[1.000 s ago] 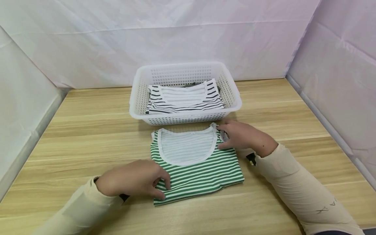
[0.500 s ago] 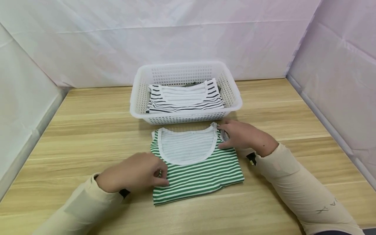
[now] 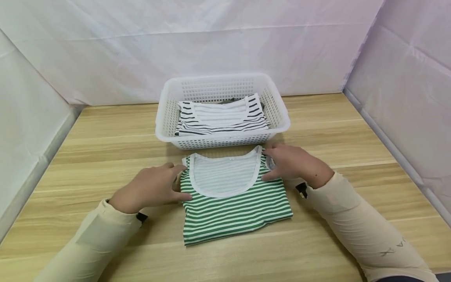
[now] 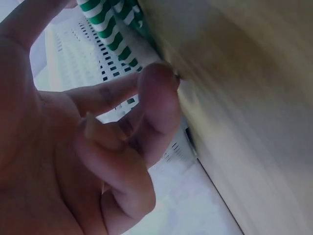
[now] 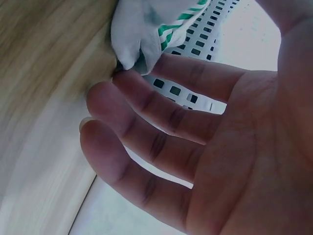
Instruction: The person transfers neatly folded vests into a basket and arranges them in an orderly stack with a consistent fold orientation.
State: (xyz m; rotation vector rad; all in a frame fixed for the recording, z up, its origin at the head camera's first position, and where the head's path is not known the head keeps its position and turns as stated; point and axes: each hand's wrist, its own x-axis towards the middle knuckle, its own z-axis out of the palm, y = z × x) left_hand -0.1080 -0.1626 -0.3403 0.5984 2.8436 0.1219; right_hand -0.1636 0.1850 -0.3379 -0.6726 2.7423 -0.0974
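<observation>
A green-and-white striped shirt (image 3: 236, 211) with a wide white neckline lies folded on the wooden table. At its left side, my left hand (image 3: 149, 188) has thumb and forefinger apart, the thumb tip over the stripes. The left wrist view shows the outer fingers (image 4: 161, 98) bent near the tabletop beside the shirt's edge. My right hand (image 3: 294, 162) is at the shirt's right shoulder, thumb on the stripes and forefinger by the white trim. Its fingers (image 5: 151, 142) look mostly straight in the right wrist view, their tips touching the white cloth.
Just behind the shirt stands a white perforated basket (image 3: 225, 144). A folded black-and-white striped shirt (image 3: 222, 127) lies in it, over some dark cloth. White sheeting (image 3: 225, 47) hangs behind and at both sides of the wooden table (image 3: 105, 156).
My left hand has moved up along the shirt's left side, from the lower left corner to near the left shoulder. The right hand has stayed almost still. The shirt lies about where it was.
</observation>
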